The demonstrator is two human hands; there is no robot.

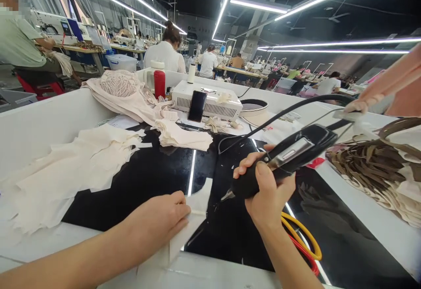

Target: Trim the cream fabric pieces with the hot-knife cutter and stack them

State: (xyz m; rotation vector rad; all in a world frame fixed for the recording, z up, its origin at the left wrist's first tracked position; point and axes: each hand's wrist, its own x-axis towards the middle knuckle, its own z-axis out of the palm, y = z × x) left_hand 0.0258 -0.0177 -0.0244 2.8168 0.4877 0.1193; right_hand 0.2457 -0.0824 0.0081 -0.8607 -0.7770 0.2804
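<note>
My right hand (268, 188) is wrapped round a black corded hand tool (292, 151) with a silver plate on its side. Its pointed metal tip (227, 195) faces down and left, just right of a cream fabric piece (199, 201). My left hand (164, 219) lies on that piece, its fingers curled together at the left edge; the fingertips are partly hidden. Under the piece is a glossy black board (154, 179). A loose pile of cream fabric pieces (75, 166) spreads to the left, and a neater stack (182, 136) sits beyond my left hand.
A white vented box (207, 100) stands at the back, a phone (197, 106) leaning against it. Lace garments (121, 91) lie back left, brown straps (368, 159) at right. Yellow tubing (309, 240) loops by my right wrist. The tool's black cable (279, 115) arches overhead. Co-workers sit beyond.
</note>
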